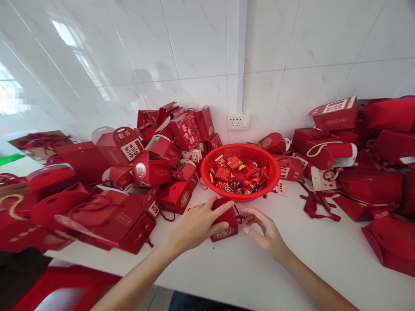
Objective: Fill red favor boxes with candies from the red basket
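A small red gift box (226, 225) with gold print stands on the white counter (246, 268) just in front of me. My left hand (198, 224) is wrapped around its left side and top, fingers closed on it. My right hand (263, 230) is at the box's right side, fingertips pinching its red ribbon there. Just behind the box sits a red plastic basket (240, 152) holding several wrapped candies (239, 174).
Heaps of red gift boxes (152, 168) crowd the left and back of the counter, more red boxes and bags (363, 164) fill the right. A wall socket (238, 121) is on the white tiled wall. A red stool or crate (65, 289) sits below left.
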`<state>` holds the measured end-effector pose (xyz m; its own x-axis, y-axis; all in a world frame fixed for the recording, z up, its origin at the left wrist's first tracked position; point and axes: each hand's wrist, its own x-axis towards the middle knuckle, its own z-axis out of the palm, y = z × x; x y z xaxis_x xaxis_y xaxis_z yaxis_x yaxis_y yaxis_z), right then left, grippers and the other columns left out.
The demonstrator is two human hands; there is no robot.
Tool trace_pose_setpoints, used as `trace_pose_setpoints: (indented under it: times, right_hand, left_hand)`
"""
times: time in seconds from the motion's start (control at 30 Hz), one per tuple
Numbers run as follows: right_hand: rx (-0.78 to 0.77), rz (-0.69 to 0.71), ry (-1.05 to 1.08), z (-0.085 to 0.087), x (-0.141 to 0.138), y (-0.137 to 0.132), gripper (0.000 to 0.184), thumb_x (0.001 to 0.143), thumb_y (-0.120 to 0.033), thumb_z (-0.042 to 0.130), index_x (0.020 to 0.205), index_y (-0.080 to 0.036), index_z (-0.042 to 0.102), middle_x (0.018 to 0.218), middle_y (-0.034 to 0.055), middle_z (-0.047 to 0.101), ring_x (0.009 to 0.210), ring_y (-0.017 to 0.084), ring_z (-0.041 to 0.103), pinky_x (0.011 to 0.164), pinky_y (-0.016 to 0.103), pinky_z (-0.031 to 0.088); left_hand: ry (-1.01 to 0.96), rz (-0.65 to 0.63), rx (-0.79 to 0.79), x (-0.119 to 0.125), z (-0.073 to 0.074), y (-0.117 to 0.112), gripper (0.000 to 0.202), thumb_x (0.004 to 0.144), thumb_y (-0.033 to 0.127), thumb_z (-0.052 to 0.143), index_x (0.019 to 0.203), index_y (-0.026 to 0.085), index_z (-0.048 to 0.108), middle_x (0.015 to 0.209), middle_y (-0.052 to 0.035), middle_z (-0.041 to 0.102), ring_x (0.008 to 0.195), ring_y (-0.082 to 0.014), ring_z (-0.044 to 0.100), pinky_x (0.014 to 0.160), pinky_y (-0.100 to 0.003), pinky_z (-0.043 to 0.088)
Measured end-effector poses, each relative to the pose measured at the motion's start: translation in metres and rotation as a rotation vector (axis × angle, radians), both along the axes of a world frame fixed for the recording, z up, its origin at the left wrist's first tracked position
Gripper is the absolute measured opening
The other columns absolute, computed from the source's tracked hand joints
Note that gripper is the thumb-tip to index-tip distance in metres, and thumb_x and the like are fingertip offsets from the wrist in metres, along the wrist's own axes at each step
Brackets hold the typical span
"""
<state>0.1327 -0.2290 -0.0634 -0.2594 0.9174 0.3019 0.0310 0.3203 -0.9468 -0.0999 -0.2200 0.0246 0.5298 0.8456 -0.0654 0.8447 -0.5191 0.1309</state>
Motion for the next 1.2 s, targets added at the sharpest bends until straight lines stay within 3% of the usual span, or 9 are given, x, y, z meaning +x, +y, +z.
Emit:
trace_pose_setpoints:
  times: [0.07,0.23,0.47,0.67,0.77,0.93,1.0,1.07,1.2]
  right_hand:
    - [0.007,0.004,-0.009,-0.001,0.0,0.0,0.033,0.084,-0.025,0.067,0.117,-0.024,0.067,0.108,0.0066,0.073,0.093,0.022,0.066,0.088,0.038,0.055]
    - [0.009,0.002,-0.048,0.0,0.0,-0.002,0.033,0.085,-0.027,0.065,0.118,-0.023,0.066,0.104,0.0068,0.072,0.093,0.022,0.066,0.088,0.038,0.054]
    - [0.015,0.023,-0.065,0.004,-0.004,-0.005,0.033,0.086,-0.027,0.063,0.118,-0.023,0.065,0.106,0.007,0.071,0.088,0.021,0.066,0.085,0.038,0.055]
    - [0.018,0.017,-0.052,0.005,-0.005,-0.006,0.031,0.087,-0.029,0.062,0.118,-0.023,0.065,0.102,0.0061,0.071,0.084,0.021,0.066,0.082,0.036,0.056]
    - [0.03,0.002,-0.049,0.006,-0.003,-0.005,0.029,0.088,-0.03,0.062,0.117,-0.024,0.065,0.101,0.0057,0.071,0.083,0.02,0.066,0.081,0.035,0.056]
    - [0.058,-0.043,-0.086,0.0,0.0,-0.001,0.028,0.091,-0.032,0.06,0.118,-0.023,0.064,0.106,0.0077,0.071,0.077,0.018,0.067,0.077,0.035,0.056]
    - [0.06,-0.039,-0.098,-0.001,0.001,0.0,0.027,0.092,-0.033,0.06,0.117,-0.023,0.064,0.104,0.0075,0.071,0.076,0.018,0.066,0.077,0.035,0.056]
    - [0.044,-0.012,-0.099,0.0,0.0,-0.002,0.029,0.092,-0.034,0.061,0.118,-0.024,0.063,0.105,0.0075,0.07,0.077,0.018,0.066,0.076,0.034,0.057]
    - [-0.019,0.115,-0.117,-0.001,-0.004,-0.011,0.039,0.091,-0.037,0.064,0.128,-0.025,0.057,0.117,0.0095,0.067,0.081,0.018,0.067,0.077,0.034,0.058]
  left_hand:
    - [0.045,-0.005,0.049,0.0,-0.006,0.0,0.046,0.107,0.043,0.033,0.151,0.04,0.045,0.148,-0.0137,0.048,0.109,-0.0319,0.069,0.093,-0.052,0.055]
    - [0.097,0.035,0.11,0.002,-0.017,-0.006,0.048,0.108,0.039,0.027,0.152,0.038,0.046,0.151,-0.0161,0.046,0.107,-0.0305,0.07,0.094,-0.051,0.055]
    - [0.08,0.028,0.135,0.011,-0.023,-0.02,0.064,0.101,0.06,0.036,0.159,0.035,0.033,0.157,-0.023,0.04,0.111,-0.0386,0.067,0.091,-0.054,0.054]
    - [0.084,0.029,0.107,0.01,-0.03,-0.02,0.066,0.102,0.054,0.041,0.158,0.022,0.036,0.155,-0.0272,0.041,0.111,-0.0392,0.068,0.093,-0.053,0.054]
    - [0.042,-0.015,0.078,-0.004,-0.014,-0.016,0.061,0.103,0.053,0.038,0.156,0.022,0.041,0.153,-0.0251,0.045,0.109,-0.0363,0.07,0.092,-0.049,0.056]
    - [-0.272,-0.002,0.133,-0.036,0.054,0.002,0.047,0.106,0.042,0.032,0.139,0.025,0.061,0.131,-0.01,0.067,0.109,-0.025,0.069,0.095,-0.034,0.055]
    - [-0.285,0.008,0.116,-0.039,0.069,0.009,0.043,0.104,0.037,0.038,0.138,0.024,0.061,0.117,-0.0078,0.072,0.102,-0.0219,0.07,0.093,-0.031,0.055]
    - [-0.202,-0.028,0.078,-0.035,0.063,0.012,0.04,0.101,0.033,0.045,0.132,0.023,0.065,0.112,-0.0089,0.072,0.095,-0.0225,0.071,0.087,-0.031,0.056]
    - [-0.199,-0.008,-0.029,-0.022,0.011,0.001,0.037,0.099,0.032,0.047,0.126,0.019,0.068,0.117,-0.0126,0.069,0.098,-0.0249,0.07,0.089,-0.037,0.057]
